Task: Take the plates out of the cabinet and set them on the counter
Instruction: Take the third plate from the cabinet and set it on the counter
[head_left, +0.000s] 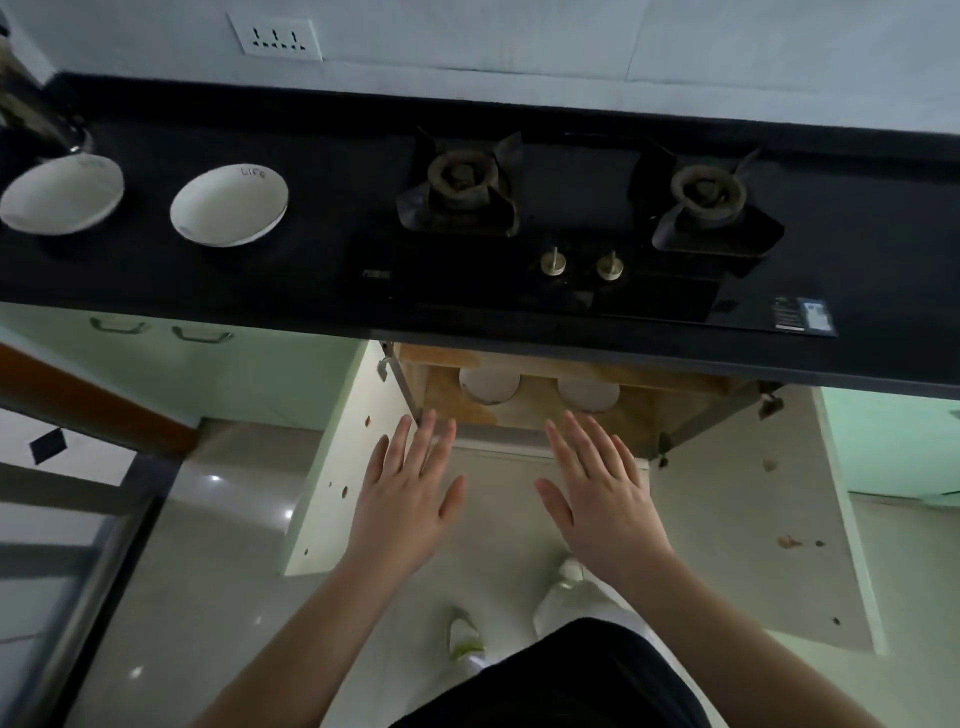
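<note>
Nearest the camera, the person's dark clothing and two light shoes (563, 597) showed above the pale tiled floor (208, 545). Both forearms reached forward. The left hand (410, 493) hung palm down with its fingers straight and spread, its grip wide open and holding nothing. The right hand (602, 488) matched it, fingers extended and slightly fanned, grip open and empty. Both hands hovered in front of the open cabinet (524, 405), apart from each other, their fingertips near its front edge.

On each side a white cabinet door (343, 467) stood swung outward. Inside, on the wooden shelf (540, 410), two white plates lay side by side: the left plate (491, 387) and the right plate (587, 395), both partly hidden under the desk's front edge.

Beyond, on the black desk (311, 280), two more white plates already rested at the left: one plate (228, 205) with faint writing on its rim, and an outer plate (62, 195) beside it, apart. A two-burner gas hob (587, 228) sat to their right, with two knobs. On the far wall was a white power socket (275, 39).
</note>
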